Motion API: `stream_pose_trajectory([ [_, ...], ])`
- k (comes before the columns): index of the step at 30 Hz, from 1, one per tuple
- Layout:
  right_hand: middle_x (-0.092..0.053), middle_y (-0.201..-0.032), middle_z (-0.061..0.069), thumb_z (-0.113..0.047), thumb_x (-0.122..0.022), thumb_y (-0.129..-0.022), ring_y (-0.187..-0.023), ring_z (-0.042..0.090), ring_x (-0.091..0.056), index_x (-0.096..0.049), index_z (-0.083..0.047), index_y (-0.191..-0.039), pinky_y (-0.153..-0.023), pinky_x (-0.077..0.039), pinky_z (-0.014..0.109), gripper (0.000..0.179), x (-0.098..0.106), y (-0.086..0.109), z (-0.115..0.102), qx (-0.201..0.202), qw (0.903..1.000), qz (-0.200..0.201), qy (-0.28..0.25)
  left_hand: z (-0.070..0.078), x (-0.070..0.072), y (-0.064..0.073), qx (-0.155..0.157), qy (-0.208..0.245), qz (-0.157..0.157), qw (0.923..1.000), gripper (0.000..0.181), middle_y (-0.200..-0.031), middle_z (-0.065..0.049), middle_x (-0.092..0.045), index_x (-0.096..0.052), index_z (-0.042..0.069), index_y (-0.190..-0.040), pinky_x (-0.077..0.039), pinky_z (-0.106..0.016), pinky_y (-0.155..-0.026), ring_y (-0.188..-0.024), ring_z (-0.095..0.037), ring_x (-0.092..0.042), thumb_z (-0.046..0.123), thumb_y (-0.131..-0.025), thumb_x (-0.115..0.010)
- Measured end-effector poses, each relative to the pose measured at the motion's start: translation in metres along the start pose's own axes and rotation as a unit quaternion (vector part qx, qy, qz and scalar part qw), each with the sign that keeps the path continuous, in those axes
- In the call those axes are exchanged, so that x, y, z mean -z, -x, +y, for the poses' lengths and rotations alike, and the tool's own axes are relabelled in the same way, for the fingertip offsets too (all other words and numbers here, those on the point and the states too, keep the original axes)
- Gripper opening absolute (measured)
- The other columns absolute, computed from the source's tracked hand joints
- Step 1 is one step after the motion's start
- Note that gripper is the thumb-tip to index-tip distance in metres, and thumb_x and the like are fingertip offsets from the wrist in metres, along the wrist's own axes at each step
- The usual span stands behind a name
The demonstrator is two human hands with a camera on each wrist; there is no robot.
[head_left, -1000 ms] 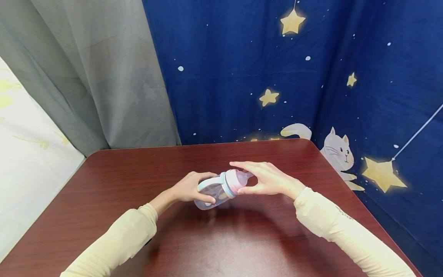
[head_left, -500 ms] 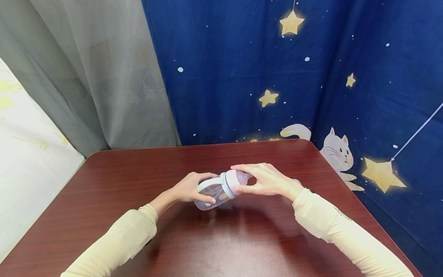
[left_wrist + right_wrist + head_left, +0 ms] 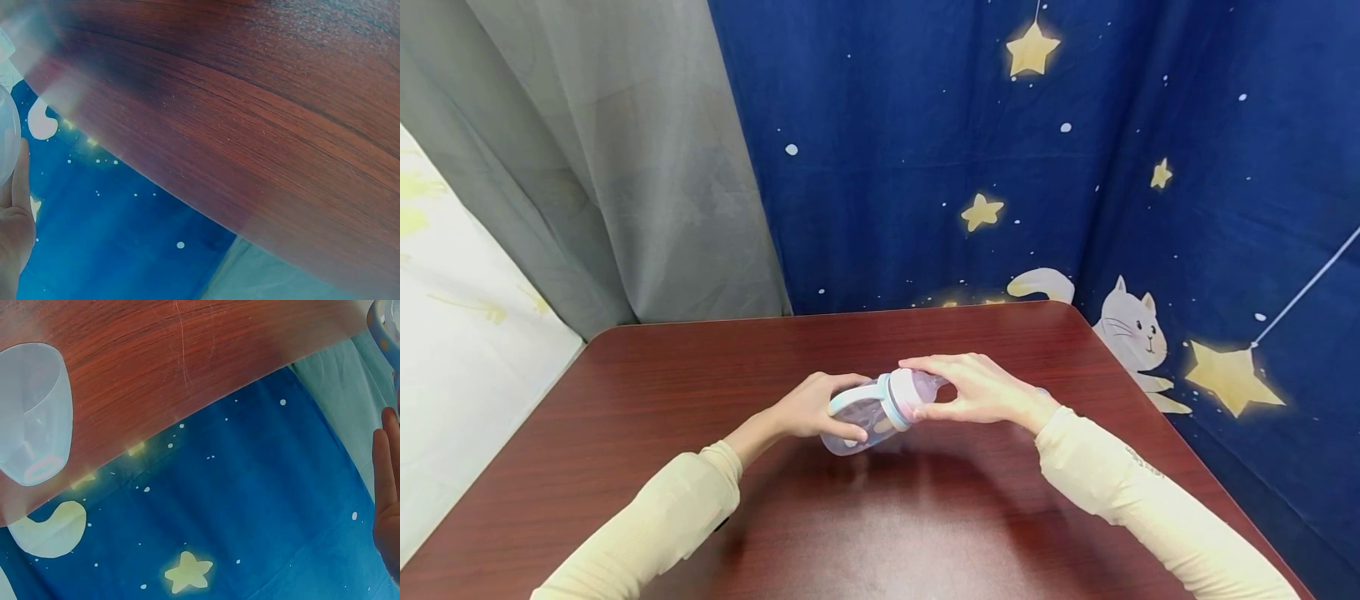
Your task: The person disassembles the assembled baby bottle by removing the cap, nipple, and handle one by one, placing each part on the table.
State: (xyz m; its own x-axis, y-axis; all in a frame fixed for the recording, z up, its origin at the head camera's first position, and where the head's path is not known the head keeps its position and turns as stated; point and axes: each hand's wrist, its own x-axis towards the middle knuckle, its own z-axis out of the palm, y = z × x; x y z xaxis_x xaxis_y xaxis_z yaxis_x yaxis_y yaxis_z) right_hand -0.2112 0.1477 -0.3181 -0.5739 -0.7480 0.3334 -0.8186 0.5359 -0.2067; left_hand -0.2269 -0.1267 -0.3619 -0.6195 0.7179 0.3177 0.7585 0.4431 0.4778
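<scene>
A baby bottle (image 3: 880,423) is held tilted over the table, its teat end up to the right. My left hand (image 3: 805,408) grips the clear body around the pale blue handle (image 3: 850,397), thumb on the near side. At the collar (image 3: 905,390), white to pink, the thumb and fingers of my right hand (image 3: 981,392) pinch from both sides, with the teat (image 3: 929,383) under the palm. The left wrist view catches only the left hand (image 3: 15,231) and the bottle's clear base (image 3: 7,137). In the right wrist view, the right hand (image 3: 387,506) shows at the edge.
A clear dome-shaped cover (image 3: 40,412) stands on the table near the right wrist; in the head view the wrist mostly hides it. The brown wooden table (image 3: 700,367) ends at a grey curtain (image 3: 647,167) and a blue starry curtain (image 3: 887,167).
My right fingertips have come down slightly and now sit against the collar. The left hand and the bottle stay nearly where they were.
</scene>
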Motion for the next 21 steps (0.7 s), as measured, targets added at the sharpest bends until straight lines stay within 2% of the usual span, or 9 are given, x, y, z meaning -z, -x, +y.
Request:
stream_pose_trajectory([
  [10,-0.05,-0.121,-0.011,-0.054,-0.058,-0.076,-0.103,0.003,-0.048,-0.045,-0.024,-0.128,-0.079,-0.041,0.026,0.062,0.0006,0.0007,0.0014,0.037,0.999,0.007,-0.022,0.0004,-0.0001,0.0001,0.006,-0.005,-0.004,1.0,0.064,-0.086,0.01,-0.06,-0.056,0.012,-0.113,-0.044,-0.022,-0.06,-0.071,-0.004,-0.053,0.049,-0.063,-0.073],
  [21,-0.048,-0.121,-0.011,-0.049,-0.061,-0.077,-0.102,0.004,-0.048,-0.045,-0.02,-0.128,-0.079,-0.041,0.028,0.061,0.0001,0.0011,0.0032,0.06,0.9978,0.007,-0.03,0.0007,-0.0008,-0.0001,0.004,-0.005,-0.002,1.0,0.064,-0.087,0.009,-0.06,-0.056,0.012,-0.113,-0.044,-0.022,-0.06,-0.071,-0.004,-0.054,0.049,-0.063,-0.073],
])
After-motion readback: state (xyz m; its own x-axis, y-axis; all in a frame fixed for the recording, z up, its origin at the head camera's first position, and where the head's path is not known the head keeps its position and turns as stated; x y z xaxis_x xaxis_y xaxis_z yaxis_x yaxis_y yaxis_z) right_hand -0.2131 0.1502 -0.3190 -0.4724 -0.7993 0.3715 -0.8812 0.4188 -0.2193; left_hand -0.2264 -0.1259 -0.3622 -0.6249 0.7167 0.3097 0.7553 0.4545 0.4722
